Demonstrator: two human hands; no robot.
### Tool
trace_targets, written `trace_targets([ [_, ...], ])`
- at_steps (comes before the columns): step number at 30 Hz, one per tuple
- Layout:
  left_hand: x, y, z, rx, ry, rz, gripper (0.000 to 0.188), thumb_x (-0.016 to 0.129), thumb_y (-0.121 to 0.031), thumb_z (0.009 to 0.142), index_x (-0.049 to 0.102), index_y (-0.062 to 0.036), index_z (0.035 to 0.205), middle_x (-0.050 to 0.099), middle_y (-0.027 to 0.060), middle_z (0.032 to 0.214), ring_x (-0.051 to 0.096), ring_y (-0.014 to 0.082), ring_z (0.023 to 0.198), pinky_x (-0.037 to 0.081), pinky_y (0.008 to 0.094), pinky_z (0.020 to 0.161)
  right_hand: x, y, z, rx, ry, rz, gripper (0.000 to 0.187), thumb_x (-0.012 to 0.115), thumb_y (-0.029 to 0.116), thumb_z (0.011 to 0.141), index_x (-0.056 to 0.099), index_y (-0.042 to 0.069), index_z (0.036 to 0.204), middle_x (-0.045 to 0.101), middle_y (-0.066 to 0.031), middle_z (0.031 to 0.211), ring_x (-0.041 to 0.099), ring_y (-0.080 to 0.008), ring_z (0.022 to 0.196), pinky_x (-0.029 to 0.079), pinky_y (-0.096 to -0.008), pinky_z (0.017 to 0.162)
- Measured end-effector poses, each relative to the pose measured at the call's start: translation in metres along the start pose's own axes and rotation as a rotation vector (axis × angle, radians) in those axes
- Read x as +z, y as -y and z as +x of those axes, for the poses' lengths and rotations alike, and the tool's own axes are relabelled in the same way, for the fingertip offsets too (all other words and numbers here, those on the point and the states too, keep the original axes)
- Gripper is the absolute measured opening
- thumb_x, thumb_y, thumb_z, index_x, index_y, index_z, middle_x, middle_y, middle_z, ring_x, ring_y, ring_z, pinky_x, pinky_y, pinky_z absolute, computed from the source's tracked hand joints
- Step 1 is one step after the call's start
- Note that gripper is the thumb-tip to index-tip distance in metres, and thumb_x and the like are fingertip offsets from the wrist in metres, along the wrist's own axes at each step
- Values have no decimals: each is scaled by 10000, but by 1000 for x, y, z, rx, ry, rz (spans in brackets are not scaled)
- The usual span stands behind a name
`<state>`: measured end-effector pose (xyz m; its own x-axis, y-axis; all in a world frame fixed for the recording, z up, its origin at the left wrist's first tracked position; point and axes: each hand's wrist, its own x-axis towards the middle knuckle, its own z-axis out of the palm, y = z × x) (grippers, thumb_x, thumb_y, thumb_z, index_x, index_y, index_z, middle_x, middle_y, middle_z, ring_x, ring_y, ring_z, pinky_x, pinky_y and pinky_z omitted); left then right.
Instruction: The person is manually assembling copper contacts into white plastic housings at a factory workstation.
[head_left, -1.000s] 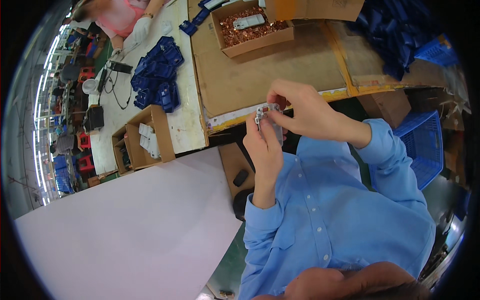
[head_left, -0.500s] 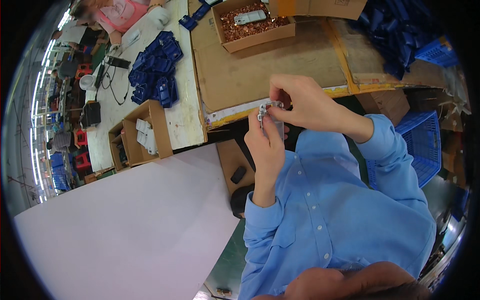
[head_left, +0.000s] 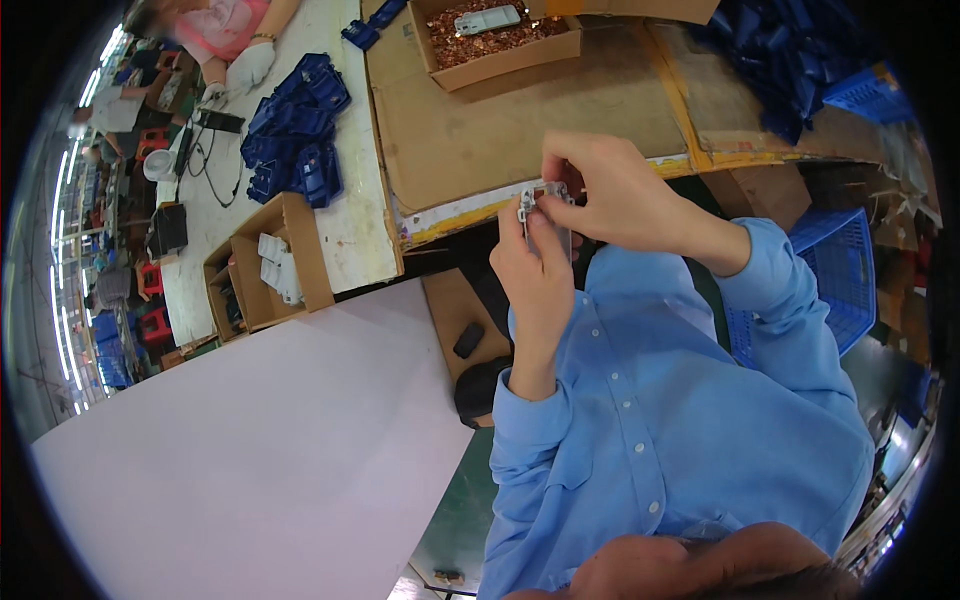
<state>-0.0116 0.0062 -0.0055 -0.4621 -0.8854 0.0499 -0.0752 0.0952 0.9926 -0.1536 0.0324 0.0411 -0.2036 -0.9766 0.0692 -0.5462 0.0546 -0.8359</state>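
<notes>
A pale grey plastic housing is held up between my two hands, just in front of the workbench edge. My left hand is closed around its lower side, thumb and fingers on either face. From the right, my right hand pinches at the housing's upper end, with the thumb against it. A small reddish-brown spot shows at that end; whether my right fingers hold a separate small piece is hidden. Beyond the hands, an open carton holds many copper-coloured small pieces and a similar pale housing on top.
Blue plastic parts are piled on the left table, near a divided carton with pale housings. A co-worker's gloved hand is beyond. A white board fills the lower left. Blue crate stands at right.
The view has shifted slightly, so the benches sit a little further left and higher. Both hands remain on the housing, with the right fingers slightly moved at its upper end.
</notes>
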Motion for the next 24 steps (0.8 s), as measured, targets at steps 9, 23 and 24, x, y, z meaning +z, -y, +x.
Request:
trace_targets([
  [9, 3, 3, 1, -117, 28, -80, 255, 473, -154, 971, 525, 44, 1122, 654, 83, 776, 624, 117, 622, 497, 246, 559, -7, -12, 0, -60, -2, 39, 171, 654, 88, 741, 527, 4, 819, 609, -159, 739, 597, -346, 696, 458, -421, 597],
  [23, 1, 6, 33, -87, -46, 109, 208, 493, -159, 970, 539, 17, 1070, 644, 85, 775, 612, 114, 616, 488, 248, 552, 15, -37, 32, -108, -55, 38, 200, 686, 87, 753, 529, 17, 854, 578, -122, 755, 605, -270, 705, 486, -347, 605],
  [24, 0, 4, 39, -48, -85, 229, 206, 501, -141, 962, 527, 34, 1069, 646, 96, 731, 610, 124, 593, 480, 260, 543, 22, -36, 37, -112, -84, 25, 182, 676, 68, 765, 537, 18, 872, 578, -117, 804, 613, -271, 740, 496, -352, 631],
])
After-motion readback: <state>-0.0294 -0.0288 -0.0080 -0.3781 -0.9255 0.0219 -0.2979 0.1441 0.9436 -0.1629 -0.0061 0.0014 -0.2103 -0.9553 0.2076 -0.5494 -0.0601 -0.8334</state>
